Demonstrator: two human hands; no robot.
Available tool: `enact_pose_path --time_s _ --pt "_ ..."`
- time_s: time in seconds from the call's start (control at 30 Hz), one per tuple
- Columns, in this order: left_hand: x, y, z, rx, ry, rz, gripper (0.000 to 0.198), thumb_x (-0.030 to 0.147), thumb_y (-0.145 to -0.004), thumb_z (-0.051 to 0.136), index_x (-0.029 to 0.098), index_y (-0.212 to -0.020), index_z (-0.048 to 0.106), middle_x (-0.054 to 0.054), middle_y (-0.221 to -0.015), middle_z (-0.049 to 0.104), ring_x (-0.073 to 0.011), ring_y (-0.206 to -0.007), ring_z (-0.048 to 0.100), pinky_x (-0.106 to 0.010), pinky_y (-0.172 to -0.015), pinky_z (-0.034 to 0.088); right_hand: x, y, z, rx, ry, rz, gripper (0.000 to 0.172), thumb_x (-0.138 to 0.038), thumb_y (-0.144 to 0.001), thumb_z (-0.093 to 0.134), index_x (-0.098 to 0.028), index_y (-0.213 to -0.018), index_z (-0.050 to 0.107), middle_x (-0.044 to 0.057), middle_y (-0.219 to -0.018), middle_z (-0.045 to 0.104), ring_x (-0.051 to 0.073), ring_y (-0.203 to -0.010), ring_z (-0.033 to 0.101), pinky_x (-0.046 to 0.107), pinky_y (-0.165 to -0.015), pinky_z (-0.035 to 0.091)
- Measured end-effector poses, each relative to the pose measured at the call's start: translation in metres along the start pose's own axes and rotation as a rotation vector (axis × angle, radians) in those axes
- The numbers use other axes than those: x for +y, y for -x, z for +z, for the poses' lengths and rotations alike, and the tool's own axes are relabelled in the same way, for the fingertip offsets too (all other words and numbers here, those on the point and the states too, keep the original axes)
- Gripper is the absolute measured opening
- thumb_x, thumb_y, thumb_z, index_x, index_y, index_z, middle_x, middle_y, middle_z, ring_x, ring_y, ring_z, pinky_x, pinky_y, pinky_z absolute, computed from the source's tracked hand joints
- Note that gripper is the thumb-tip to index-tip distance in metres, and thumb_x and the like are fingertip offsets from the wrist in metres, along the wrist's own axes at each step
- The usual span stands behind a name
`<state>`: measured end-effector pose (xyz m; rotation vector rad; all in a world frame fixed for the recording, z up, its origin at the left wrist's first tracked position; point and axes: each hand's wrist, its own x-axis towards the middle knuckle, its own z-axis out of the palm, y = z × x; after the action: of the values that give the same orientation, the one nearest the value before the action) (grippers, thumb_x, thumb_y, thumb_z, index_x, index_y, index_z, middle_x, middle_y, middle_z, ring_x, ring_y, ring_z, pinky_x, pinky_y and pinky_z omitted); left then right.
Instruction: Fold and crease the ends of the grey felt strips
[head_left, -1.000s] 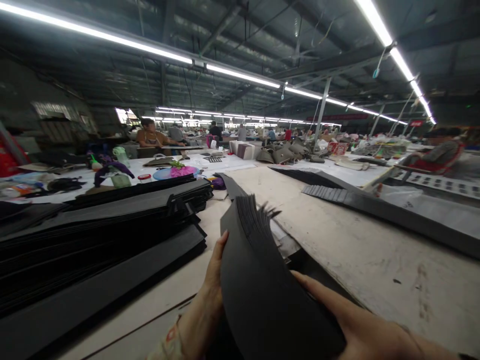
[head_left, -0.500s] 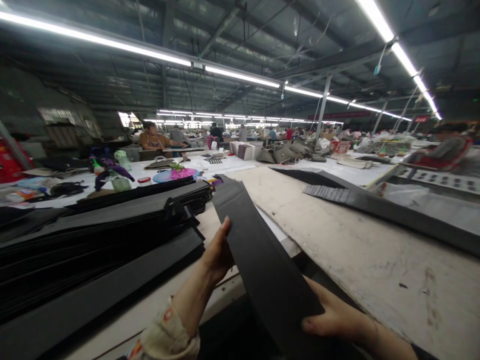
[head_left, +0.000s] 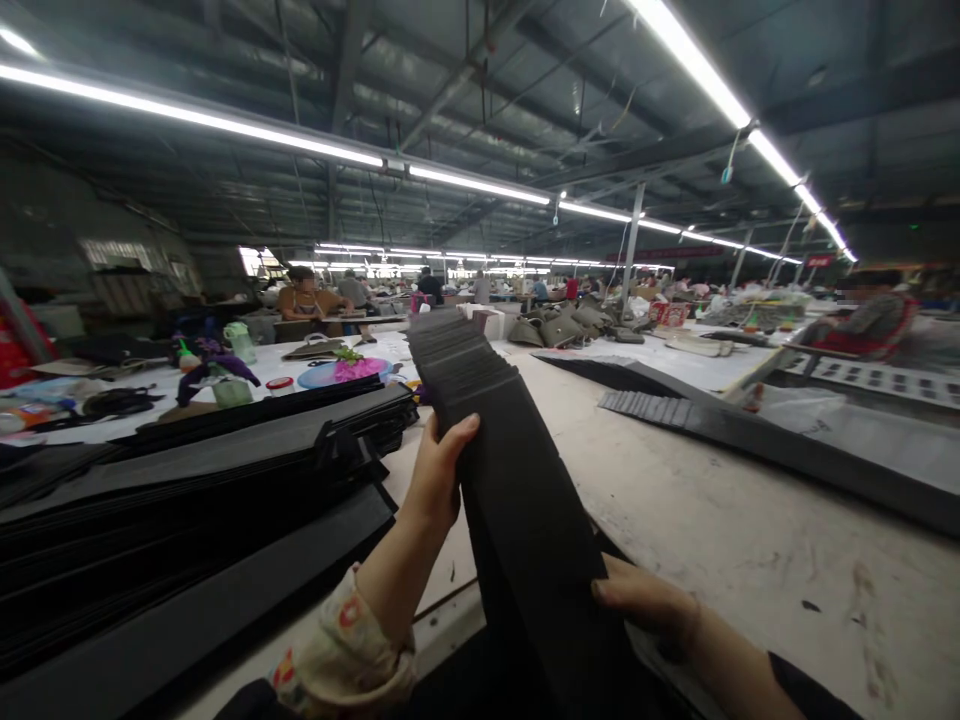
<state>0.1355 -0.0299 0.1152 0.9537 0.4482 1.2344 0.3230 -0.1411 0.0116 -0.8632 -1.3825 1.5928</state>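
Dusty desk [head_left: 712, 520] lay under bright lights [head_left: 465, 185]. Left hand [head_left: 439, 475] and right hand [head_left: 641, 600] gripped the black strips [head_left: 517, 490], held up over its near side. Fanned far ends could slide loose and spill.

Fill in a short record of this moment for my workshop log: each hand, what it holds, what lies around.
Left hand: grips the left edge of the bundle of black strips
Right hand: holds its near right edge
Bundle: long, far end raised and fanned in steps
To the left: pile of black sheets on the table
To the right: grey strips overlapped in a row
Far back: person seated at another table
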Motion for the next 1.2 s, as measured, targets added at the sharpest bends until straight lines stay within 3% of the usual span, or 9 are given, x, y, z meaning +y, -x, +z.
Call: enact_pose_path --time_s 0.17,0.37,0.47,0.63,0.77,0.87,1.03,1.13,1.2 --pt "0.002 -0.008 -0.002 -0.082 -0.101 0.124 0.059 0.022 -0.061 0.072 0.023 -0.115 0.048 -0.004 -0.102 0.063 -0.0193 -0.087 0.062 -0.026 -0.070 0.052 0.007 -0.015 0.003 0.072 -0.040 0.014 0.065 -0.028 -0.059 0.073 -0.018 -0.119 0.050 0.008 -0.116 0.057 0.027 -0.109 0.050 0.042 -0.095 0.035" --pt "0.015 -0.029 -0.030 -0.048 -0.080 -0.389 0.039 0.039 -0.065 0.068 0.014 -0.094 0.060 -0.006 -0.076 0.067 -0.0169 -0.060 0.064 -0.025 -0.052 0.051 -0.018 -0.013 0.008 0.104 0.091 0.023 0.072 -0.024 -0.057 0.074 -0.020 -0.123 0.046 0.006 -0.114 0.057 0.025 -0.108 0.050 0.040 -0.094 0.035" --pt "0.016 -0.033 -0.037 0.062 -0.015 -0.465 0.024 0.029 -0.063 0.068 0.012 -0.078 0.061 -0.003 -0.060 0.064 -0.0141 -0.048 0.060 -0.023 -0.045 0.049 -0.023 -0.013 0.011 0.065 0.073 0.046 0.081 -0.022 -0.057 0.073 -0.023 -0.129 0.037 0.005 -0.115 0.056 0.025 -0.108 0.050 0.040 -0.094 0.036" --pt "0.020 -0.028 -0.035 0.103 0.084 -0.342 0.013 0.017 -0.063 0.064 0.010 -0.073 0.059 -0.002 -0.057 0.063 -0.0120 -0.046 0.059 -0.020 -0.044 0.048 0.000 -0.016 0.016 -0.009 -0.049 0.044 0.075 -0.035 -0.059 0.071 -0.020 -0.127 0.042 0.008 -0.120 0.053 0.027 -0.111 0.047 0.041 -0.096 0.032" --pt "0.032 -0.032 -0.026 0.020 0.044 -0.070 0.034 0.015 -0.061 0.065 0.015 -0.094 0.057 0.000 -0.070 0.065 -0.0120 -0.055 0.061 -0.020 -0.052 0.049 0.002 -0.015 0.021 0.062 -0.040 0.104 0.068 -0.034 -0.058 0.070 -0.018 -0.121 0.049 0.007 -0.114 0.057 0.026 -0.106 0.052 0.040 -0.094 0.035" --pt "0.050 -0.045 -0.014 -0.020 0.064 0.136 0.040 0.017 -0.062 0.065 0.017 -0.100 0.054 -0.001 -0.078 0.064 -0.0120 -0.064 0.062 -0.022 -0.061 0.050 -0.037 -0.009 0.027 0.195 -0.046 0.133 0.064 -0.035 -0.060 0.066 -0.018 -0.119 0.050 0.007 -0.106 0.062 0.026 -0.097 0.057 0.040 -0.089 0.041" --pt "0.082 -0.082 0.015 -0.046 0.133 0.369 0.044 0.019 -0.064 0.066 0.017 -0.105 0.050 -0.002 -0.087 0.062 -0.0128 -0.073 0.061 -0.024 -0.068 0.050 -0.139 -0.001 0.009 0.370 0.143 0.273 0.070 -0.037 -0.061 0.063 -0.016 -0.125 0.044 0.009 -0.093 0.066 0.026 -0.079 0.063 0.039 -0.075 0.049" --pt "0.069 -0.105 0.021 -0.003 0.158 0.387 0.047 0.020 -0.065 0.066 0.020 -0.108 0.046 -0.003 -0.095 0.061 -0.0136 -0.082 0.060 -0.025 -0.072 0.049 -0.175 -0.005 -0.027 0.393 0.250 0.279 0.075 -0.036 -0.064 0.061 -0.018 -0.132 0.034 0.009 -0.100 0.065 0.026 -0.080 0.063 0.040 -0.077 0.048" --pt "0.037 -0.116 0.013 0.072 0.135 0.319 0.049 0.021 -0.065 0.067 0.022 -0.108 0.044 -0.003 -0.101 0.059 -0.0142 -0.088 0.059 -0.026 -0.075 0.048 -0.176 -0.012 -0.057 0.357 0.347 0.317 0.077 -0.035 -0.066 0.060 -0.020 -0.134 0.029 0.008 -0.108 0.061 0.026 -0.090 0.061 0.040 -0.083 0.045"
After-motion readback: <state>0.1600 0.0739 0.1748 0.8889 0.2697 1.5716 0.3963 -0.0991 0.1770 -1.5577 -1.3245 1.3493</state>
